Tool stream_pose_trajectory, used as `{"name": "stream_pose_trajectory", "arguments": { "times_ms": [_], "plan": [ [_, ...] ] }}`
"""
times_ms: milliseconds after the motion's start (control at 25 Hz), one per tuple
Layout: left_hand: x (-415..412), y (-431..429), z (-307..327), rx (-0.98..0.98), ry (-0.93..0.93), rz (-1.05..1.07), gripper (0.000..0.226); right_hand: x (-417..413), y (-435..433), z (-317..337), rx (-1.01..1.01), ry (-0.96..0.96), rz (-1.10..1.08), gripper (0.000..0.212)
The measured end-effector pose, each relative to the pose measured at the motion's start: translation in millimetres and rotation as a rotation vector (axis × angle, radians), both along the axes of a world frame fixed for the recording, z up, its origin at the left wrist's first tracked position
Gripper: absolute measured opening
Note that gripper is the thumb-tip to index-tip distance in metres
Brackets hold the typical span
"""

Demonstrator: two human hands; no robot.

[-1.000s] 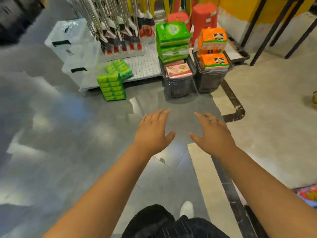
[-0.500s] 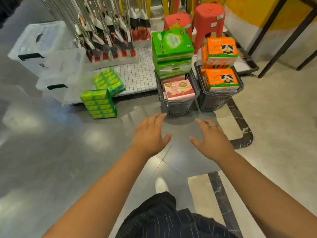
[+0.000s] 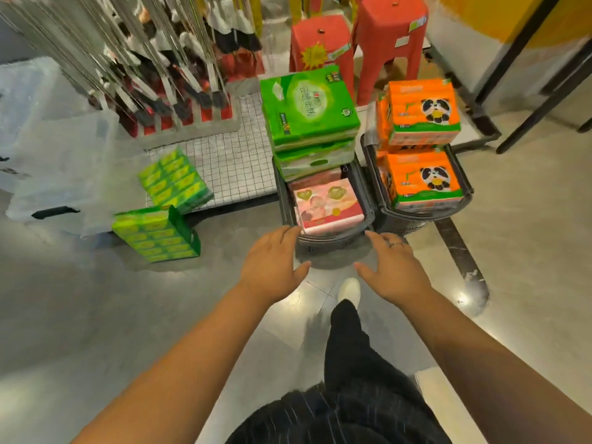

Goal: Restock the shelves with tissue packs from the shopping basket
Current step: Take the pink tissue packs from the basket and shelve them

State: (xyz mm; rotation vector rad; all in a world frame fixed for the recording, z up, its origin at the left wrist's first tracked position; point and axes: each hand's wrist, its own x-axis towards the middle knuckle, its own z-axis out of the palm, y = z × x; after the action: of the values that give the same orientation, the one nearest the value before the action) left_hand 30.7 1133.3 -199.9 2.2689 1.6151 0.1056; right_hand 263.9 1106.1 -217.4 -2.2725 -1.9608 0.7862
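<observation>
Left grip: my left hand (image 3: 272, 267) is spread apart, palm down, holding nothing, fingertips just at the near rim of the left basket (image 3: 333, 243).
Right grip: my right hand (image 3: 392, 270) is also spread apart and empty, a ring on one finger, hovering just before the same rim.
Between my grips: the near edge of that basket, with my white shoe (image 3: 349, 288) on the floor (image 3: 528, 251) below.
Just beyond my grips: a pink tissue pack (image 3: 326, 203) lying flat in the left basket.
Further beyond: green tissue packs (image 3: 307, 107) stacked at the back of that basket, rising well above its rim.
Beyond my right grip: the right basket (image 3: 426, 217) with two orange panda tissue packs (image 3: 423, 179), one atop the other.
Beyond and left of my left grip: small green tissue bundles (image 3: 157, 233), one on the floor, one on a low gridded shelf (image 3: 234, 165).
Far beyond: two red stools (image 3: 389, 36).
</observation>
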Motion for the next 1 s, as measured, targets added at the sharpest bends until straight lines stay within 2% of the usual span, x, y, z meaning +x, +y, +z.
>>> {"name": "stream_pose_trajectory", "arguments": {
  "times_ms": [200, 480, 680, 880, 1000],
  "plan": [
    [40, 122, -61, -0.106, -0.026, 0.100, 0.069, 41, 136, -62, -0.110, 0.016, 0.013, 0.070],
    [38, 265, -203, -0.188, -0.003, 0.200, 0.072, 73, 288, -198, -0.159, 0.080, 0.014, 0.070],
    [24, 322, -335, -0.233, -0.003, 0.289, 0.077, 91, 353, -318, -0.088, 0.038, -0.048, 0.069],
    [13, 341, -435, -0.268, 0.005, 0.416, 0.094, 103, 383, -413, -0.108, -0.044, -0.089, 0.075],
    [6, 343, -466, -0.397, -0.148, 0.589, 0.091, 102, 384, -434, -0.195, -0.084, -0.174, 0.080]
  ]
}}
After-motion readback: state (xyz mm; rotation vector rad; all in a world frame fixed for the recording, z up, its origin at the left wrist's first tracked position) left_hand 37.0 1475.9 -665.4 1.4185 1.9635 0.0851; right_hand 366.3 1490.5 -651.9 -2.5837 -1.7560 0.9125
